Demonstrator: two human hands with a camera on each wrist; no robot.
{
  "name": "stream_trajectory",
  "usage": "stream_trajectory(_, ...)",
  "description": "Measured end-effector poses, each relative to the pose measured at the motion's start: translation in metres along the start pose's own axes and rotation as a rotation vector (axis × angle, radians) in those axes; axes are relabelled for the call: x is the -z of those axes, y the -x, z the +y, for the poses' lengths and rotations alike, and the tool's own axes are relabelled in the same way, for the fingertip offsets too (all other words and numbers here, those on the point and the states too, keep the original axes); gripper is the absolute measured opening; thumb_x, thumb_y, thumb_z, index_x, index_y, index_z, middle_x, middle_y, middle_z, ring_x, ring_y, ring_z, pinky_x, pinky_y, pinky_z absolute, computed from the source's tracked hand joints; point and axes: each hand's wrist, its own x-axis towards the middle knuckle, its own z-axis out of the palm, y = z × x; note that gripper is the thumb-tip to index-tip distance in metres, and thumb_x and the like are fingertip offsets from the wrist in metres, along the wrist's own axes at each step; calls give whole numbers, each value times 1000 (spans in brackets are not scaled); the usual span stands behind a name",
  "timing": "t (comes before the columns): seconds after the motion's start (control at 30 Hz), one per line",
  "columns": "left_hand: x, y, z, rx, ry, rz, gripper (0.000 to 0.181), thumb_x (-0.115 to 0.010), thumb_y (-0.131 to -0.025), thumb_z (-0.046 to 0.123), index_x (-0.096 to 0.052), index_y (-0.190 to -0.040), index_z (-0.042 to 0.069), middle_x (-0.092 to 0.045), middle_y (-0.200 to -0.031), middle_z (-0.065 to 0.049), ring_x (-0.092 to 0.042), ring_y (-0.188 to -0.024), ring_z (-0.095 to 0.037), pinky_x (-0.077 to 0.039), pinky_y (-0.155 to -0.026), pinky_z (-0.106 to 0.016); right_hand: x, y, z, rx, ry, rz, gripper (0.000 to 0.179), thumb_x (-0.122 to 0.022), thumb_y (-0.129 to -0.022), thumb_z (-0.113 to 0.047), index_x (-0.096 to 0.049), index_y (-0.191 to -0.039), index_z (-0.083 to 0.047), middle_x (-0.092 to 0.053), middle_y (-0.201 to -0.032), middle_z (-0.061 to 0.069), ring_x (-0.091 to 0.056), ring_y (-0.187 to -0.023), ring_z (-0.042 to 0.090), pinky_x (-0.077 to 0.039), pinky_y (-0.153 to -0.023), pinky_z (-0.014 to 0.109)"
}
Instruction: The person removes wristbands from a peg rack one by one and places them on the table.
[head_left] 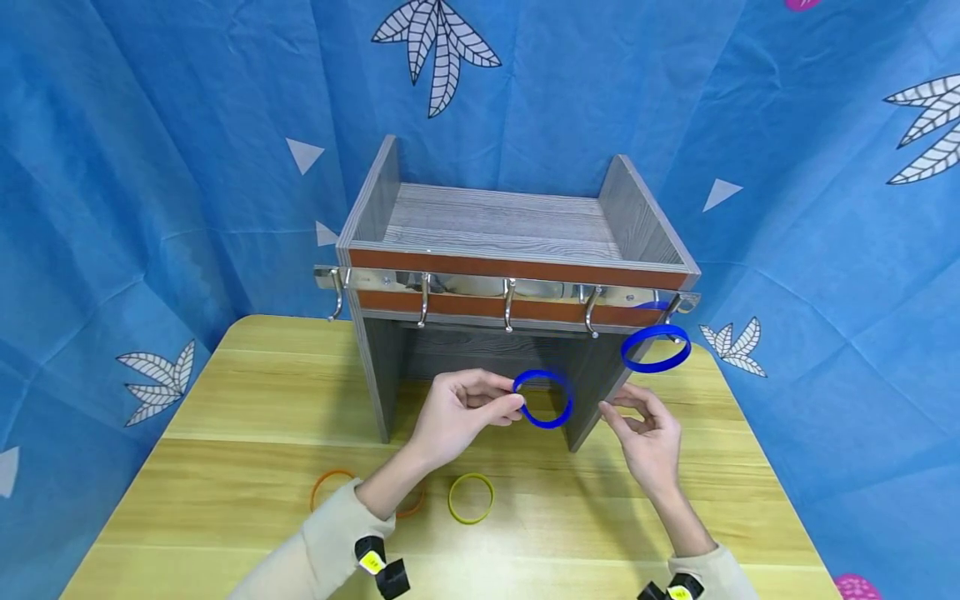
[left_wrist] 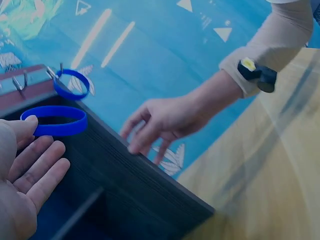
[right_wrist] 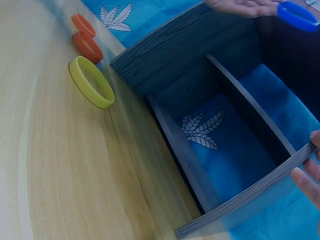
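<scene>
My left hand pinches a blue wristband between thumb and fingers, in front of the opening of a grey wooden shelf. In the left wrist view its other fingers spread below the held wristband. My right hand is beside the shelf's right side panel, fingers loosely bent and no band in them; whether they touch the panel edge I cannot tell. Another blue wristband hangs from the rightmost hook of the metal rail.
More metal hooks line the shelf's front. On the wooden table lie a yellow wristband and two orange ones, clearer in the right wrist view, where one orange wristband lies near the yellow. A blue patterned cloth hangs behind.
</scene>
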Motion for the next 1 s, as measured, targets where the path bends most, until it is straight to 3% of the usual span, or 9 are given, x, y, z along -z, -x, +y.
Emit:
stream_trajectory(0.47,9,22,-55,243,-7,-40,25,-75,-98,9,-73,-115,-9,-78,-105,-30,-80,-81,-14,-71,-80,-43,1,1,-1,7,29,-8,35,-82,-88,3,-67,-116,18,-78,-100,-5,-75,-87,11,-65,-68,15)
stream_trajectory(0.57,8,27,-66,293,-1,-52,29,-76,-97,9,-72,-116,-12,-78,-103,-29,-81,-83,-25,-71,-79,-40,1,1,-2,-2,38,-7,35,-81,-88,4,-67,-117,18,-78,-100,-5,-75,-88,9,-65,-69,14)
stream_trajectory(0.7,5,35,-78,353,-4,-65,31,-77,-96,11,-71,-116,-12,-78,-101,-27,-80,-87,-38,-70,-81,-47,1,0,-3,-14,50,-9,32,-78,-88,11,-66,-117,18,-78,-101,-7,-75,-88,6,-65,-69,14)
stream_trajectory(0.8,2,40,-86,388,-8,-71,29,-78,-96,13,-73,-114,-9,-79,-100,-25,-80,-85,-36,-70,-82,-51,0,1,-3,-12,61,-7,31,-74,-86,19,-66,-116,19,-77,-101,-9,-75,-88,4,-65,-68,14)
stream_trajectory(1.0,-4,49,-94,432,-24,-57,25,-81,-94,16,-76,-109,-4,-79,-97,-23,-79,-79,-25,-71,-74,-35,0,0,-3,-2,41,-4,33,-69,-83,26,-65,-115,21,-78,-101,-9,-74,-88,1,-65,-68,15)
